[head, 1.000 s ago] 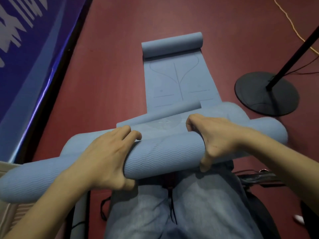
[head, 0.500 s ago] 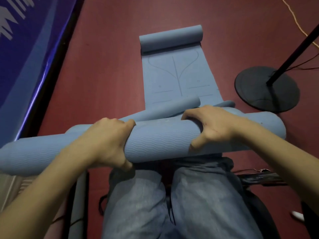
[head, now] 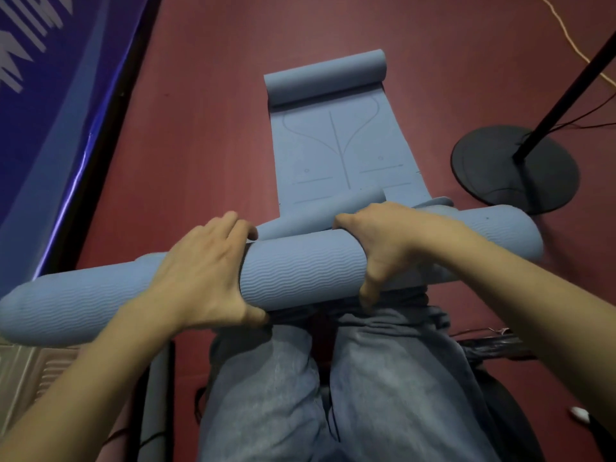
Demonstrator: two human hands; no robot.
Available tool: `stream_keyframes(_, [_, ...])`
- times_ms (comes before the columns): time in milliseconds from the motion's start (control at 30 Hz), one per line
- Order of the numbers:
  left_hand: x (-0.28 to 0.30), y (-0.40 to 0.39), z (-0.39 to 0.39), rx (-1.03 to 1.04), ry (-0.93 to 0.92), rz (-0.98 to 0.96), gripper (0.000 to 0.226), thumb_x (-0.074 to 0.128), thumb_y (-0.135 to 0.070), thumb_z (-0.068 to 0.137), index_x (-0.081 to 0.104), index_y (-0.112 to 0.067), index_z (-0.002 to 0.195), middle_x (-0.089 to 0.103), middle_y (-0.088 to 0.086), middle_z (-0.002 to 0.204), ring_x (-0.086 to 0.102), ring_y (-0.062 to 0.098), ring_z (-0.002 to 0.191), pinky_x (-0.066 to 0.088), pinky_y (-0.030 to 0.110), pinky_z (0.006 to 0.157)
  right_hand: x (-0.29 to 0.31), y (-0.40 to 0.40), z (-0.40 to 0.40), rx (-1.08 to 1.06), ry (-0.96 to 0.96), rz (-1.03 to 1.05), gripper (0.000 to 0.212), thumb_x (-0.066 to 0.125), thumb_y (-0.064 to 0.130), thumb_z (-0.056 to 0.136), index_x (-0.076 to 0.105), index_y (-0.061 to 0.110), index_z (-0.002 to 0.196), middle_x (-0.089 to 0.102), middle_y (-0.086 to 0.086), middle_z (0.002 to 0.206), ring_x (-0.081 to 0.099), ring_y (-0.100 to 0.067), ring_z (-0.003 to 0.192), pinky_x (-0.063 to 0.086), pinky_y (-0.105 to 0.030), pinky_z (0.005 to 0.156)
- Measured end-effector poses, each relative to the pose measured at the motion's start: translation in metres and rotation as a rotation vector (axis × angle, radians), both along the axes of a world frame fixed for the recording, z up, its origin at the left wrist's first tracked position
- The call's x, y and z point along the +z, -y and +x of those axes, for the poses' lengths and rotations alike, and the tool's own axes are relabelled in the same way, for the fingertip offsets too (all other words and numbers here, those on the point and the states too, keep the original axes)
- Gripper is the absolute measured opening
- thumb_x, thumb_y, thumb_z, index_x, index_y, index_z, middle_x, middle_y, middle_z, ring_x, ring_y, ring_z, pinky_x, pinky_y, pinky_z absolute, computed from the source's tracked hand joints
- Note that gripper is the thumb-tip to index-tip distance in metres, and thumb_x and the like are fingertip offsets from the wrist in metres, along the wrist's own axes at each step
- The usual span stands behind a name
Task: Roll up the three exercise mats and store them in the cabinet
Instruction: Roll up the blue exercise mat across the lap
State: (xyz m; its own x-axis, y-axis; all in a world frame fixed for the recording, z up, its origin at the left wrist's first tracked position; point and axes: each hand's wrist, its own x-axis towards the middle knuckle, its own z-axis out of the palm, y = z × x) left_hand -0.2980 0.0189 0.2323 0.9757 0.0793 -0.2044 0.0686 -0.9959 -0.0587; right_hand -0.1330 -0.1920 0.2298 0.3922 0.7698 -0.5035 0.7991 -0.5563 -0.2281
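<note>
From the head view, the left hand and right hand both grip a rolled mat lying crosswise above the person's knees. Beyond it, a second mat lies partly unrolled on the red floor, a black stand base near its right edge.

Exercise hall; red sports floor; blue banner; mats

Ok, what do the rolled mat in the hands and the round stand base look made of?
Rolled blue exercise mat: looks like soft foam or rubber, matte, with a fine wavy ribbed texture; both hands grip it. Round black stand base: probably painted metal, a flat disc with a dull, smooth, slightly scuffed sheen, though the material stays uncertain.
</note>
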Motion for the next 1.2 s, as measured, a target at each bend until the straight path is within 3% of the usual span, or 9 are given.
stream_keyframes(133, [-0.008, 0.01, -0.007, 0.038, 0.04, 0.062, 0.111, 0.058, -0.096, 0.034, 0.051, -0.017, 0.111, 0.053, -0.003, 0.099, 0.058, 0.022, 0.08, 0.051, 0.04, 0.073, 0.006, -0.01, 0.016, -0.025, -0.19, -0.066, 0.087, 0.098, 0.049, 0.045, 0.053, 0.035, 0.117, 0.06, 0.016, 0.105, 0.058, -0.013, 0.101, 0.05, -0.03, 0.077])
stream_keyframes(233, [-0.01, 0.013, -0.006, 0.035, -0.02, 0.13, 0.112, 0.067, -0.092, 0.029, 0.053, -0.017, 0.111, 0.063, -0.002, 0.098, 0.065, 0.024, 0.085, 0.052, 0.038, 0.074, 0.004, -0.012, 0.016, -0.039, -0.21, -0.045, 0.086, 0.099, 0.048, 0.045, 0.054, 0.035, 0.117, 0.061, 0.016, 0.108, 0.059, -0.012, 0.102, 0.05, -0.03, 0.08])
stream_keyframes(367, [-0.003, 0.008, 0.007, 0.006, -0.057, 0.195, 0.089, 0.065, -0.083, 0.04, 0.051, -0.025, 0.106, 0.065, -0.01, 0.096, 0.066, 0.022, 0.084, 0.046, 0.033, 0.064, -0.002, -0.002, 0.007, -0.091, -0.108, 0.04, 0.085, 0.092, 0.062, 0.044, 0.049, 0.037, 0.113, 0.056, 0.021, 0.094, 0.056, -0.012, 0.093, 0.043, -0.033, 0.075])
stream_keyframes(467, [0.007, 0.0, 0.023, -0.016, -0.134, 0.161, 0.08, 0.062, -0.084, 0.037, 0.048, -0.029, 0.093, 0.06, -0.009, 0.08, 0.061, 0.024, 0.072, 0.049, 0.035, 0.063, -0.008, 0.003, -0.001, -0.121, 0.012, 0.086, 0.089, 0.087, 0.068, 0.044, 0.046, 0.034, 0.115, 0.06, 0.014, 0.103, 0.06, -0.019, 0.098, 0.047, -0.038, 0.078])
stream_keyframes(567, [0.018, -0.006, 0.041, -0.002, -0.222, 0.081, 0.076, 0.07, -0.082, 0.034, 0.049, -0.029, 0.084, 0.055, -0.011, 0.071, 0.057, 0.019, 0.064, 0.05, 0.034, 0.061, -0.016, 0.003, -0.007, -0.1, 0.164, 0.139, 0.097, 0.083, 0.076, 0.04, 0.046, 0.029, 0.116, 0.062, 0.008, 0.109, 0.062, -0.023, 0.097, 0.052, -0.04, 0.08])
stream_keyframes(700, [0.019, -0.009, 0.051, 0.015, -0.274, 0.031, 0.075, 0.072, -0.082, 0.033, 0.054, -0.031, 0.086, 0.06, -0.012, 0.075, 0.06, 0.014, 0.068, 0.054, 0.034, 0.065, -0.015, 0.003, -0.005, -0.112, 0.171, 0.138, 0.095, 0.08, 0.079, 0.042, 0.049, 0.027, 0.115, 0.065, 0.006, 0.101, 0.062, -0.024, 0.09, 0.054, -0.041, 0.078])
stream_keyframes(900, [-0.007, 0.0, 0.026, 0.076, 0.001, 0.121, 0.094, 0.066, -0.089, 0.038, 0.056, -0.022, 0.102, 0.064, -0.003, 0.097, 0.063, 0.024, 0.092, 0.046, 0.036, 0.075, 0.005, -0.021, 0.019, -0.097, 0.001, -0.002, 0.093, 0.091, 0.066, 0.037, 0.056, 0.029, 0.116, 0.062, 0.004, 0.104, 0.062, -0.021, 0.091, 0.057, -0.038, 0.079])
stream_keyframes(1000, [-0.021, 0.008, 0.013, 0.12, 0.139, 0.138, 0.107, 0.068, -0.092, 0.029, 0.058, -0.014, 0.102, 0.067, 0.005, 0.095, 0.065, 0.03, 0.09, 0.051, 0.041, 0.077, 0.005, -0.025, 0.026, -0.077, -0.055, -0.022, 0.085, 0.095, 0.058, 0.039, 0.059, 0.031, 0.111, 0.064, 0.007, 0.105, 0.062, -0.018, 0.093, 0.056, -0.035, 0.078])
stream_keyframes(1200, [-0.013, 0.006, 0.022, 0.044, 0.113, 0.197, 0.087, 0.07, -0.087, 0.035, 0.046, -0.02, 0.086, 0.068, -0.002, 0.086, 0.068, 0.028, 0.081, 0.04, 0.036, 0.066, -0.01, -0.019, 0.022, -0.08, 0.007, 0.081, 0.102, 0.09, 0.069, 0.04, 0.051, 0.032, 0.127, 0.064, 0.01, 0.112, 0.06, -0.019, 0.098, 0.053, -0.039, 0.086])
